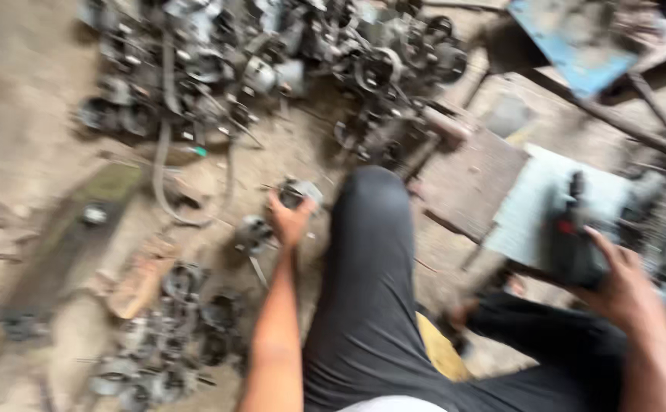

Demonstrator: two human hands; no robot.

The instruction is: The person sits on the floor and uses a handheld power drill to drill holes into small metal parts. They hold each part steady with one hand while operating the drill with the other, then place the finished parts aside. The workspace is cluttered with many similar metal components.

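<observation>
A scatter of dark metal engine parts [165,336] is seen at seven o'clock on the dirt floor [20,99]; a larger heap of parts [272,69] lies at eleven o'clock; near the centre, a small grey metal part [299,191] is grasped by the left hand [289,221], fingers closed round it, just above the floor beside the dark-trousered knee [371,229]; at three o'clock a dark power tool [573,236] is gripped by the right hand [623,286], beside a pale grey slab [531,206]; the picture is blurred.
</observation>
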